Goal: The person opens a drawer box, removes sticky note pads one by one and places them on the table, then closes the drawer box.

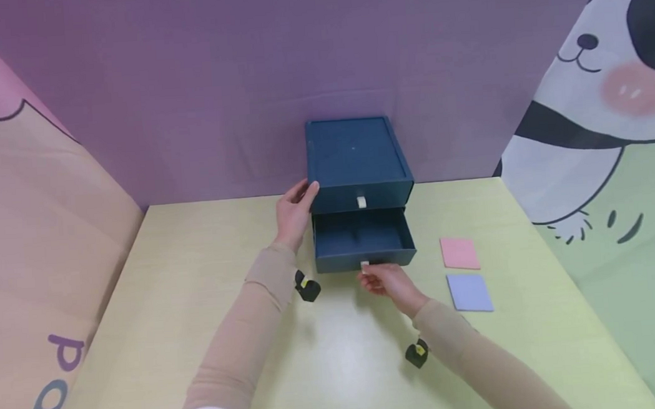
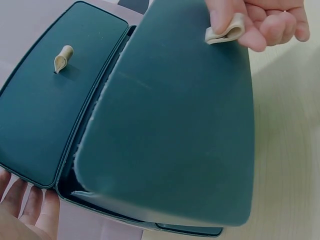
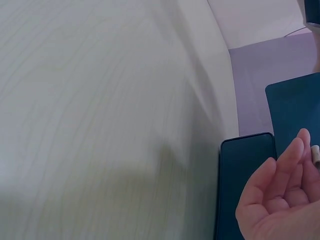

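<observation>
A dark blue drawer cabinet [image 1: 352,153] stands against the back wall. Its lower drawer [image 1: 337,264] is pulled partway out, while the upper drawer [image 1: 333,198] is closed. My right hand [image 1: 394,285] pinches the cream pull tab [image 2: 227,31] of the lower drawer between thumb and fingers. In the right wrist view that tab is mostly hidden behind the right hand [image 3: 285,195]. My left hand [image 1: 292,218] rests on the cabinet's left side near the top front corner, its fingers [image 2: 31,206] fairly straight against the side.
A pink square [image 1: 460,253] and a lilac square [image 1: 470,293] lie on the pale wooden table [image 1: 198,300], to the right of the cabinet. Behind the cabinet is a purple wall [image 1: 214,99]. Printed panels flank the table, with a panda [image 1: 590,76] on the right one.
</observation>
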